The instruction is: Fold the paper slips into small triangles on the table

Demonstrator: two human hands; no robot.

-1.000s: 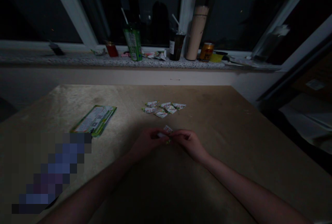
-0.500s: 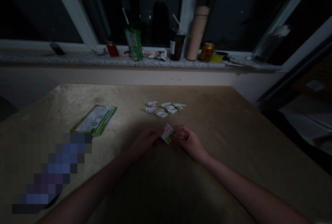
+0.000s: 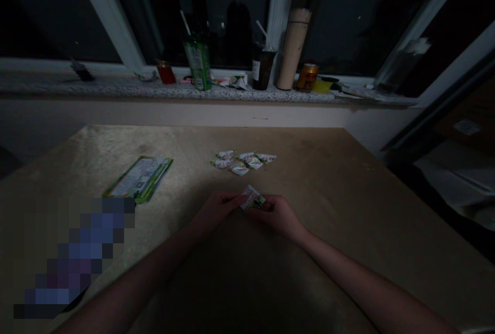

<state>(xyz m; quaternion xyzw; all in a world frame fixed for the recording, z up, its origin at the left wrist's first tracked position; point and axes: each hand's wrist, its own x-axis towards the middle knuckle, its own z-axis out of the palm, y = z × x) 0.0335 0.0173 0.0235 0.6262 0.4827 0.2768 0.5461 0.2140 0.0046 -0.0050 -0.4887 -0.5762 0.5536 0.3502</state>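
Observation:
Between my two hands is a small printed packet [image 3: 252, 197], white and green with red lettering. My left hand [image 3: 220, 207] pinches its left side between thumb and fingers. On the other side, my right hand [image 3: 280, 213] is closed on the packet's lower right edge, its fingertips partly hidden behind it. Just beyond my hands lie several similar packets [image 3: 254, 163], some folded into triangles, in a loose cluster on the table [image 3: 328, 184].
A flat green and white package [image 3: 141, 177] lies at the left, above a pixelated area. Along the windowsill [image 3: 232, 95] stand a green cup [image 3: 199, 63], a dark cup with a straw [image 3: 263, 68], a tall beige flask [image 3: 294, 48], an orange can [image 3: 308, 77] and a red jar [image 3: 166, 72].
My right hand has come in closer, its fingers lowered onto the packet's lower right. The packet has turned slightly between my hands. The cluster on the table is unchanged.

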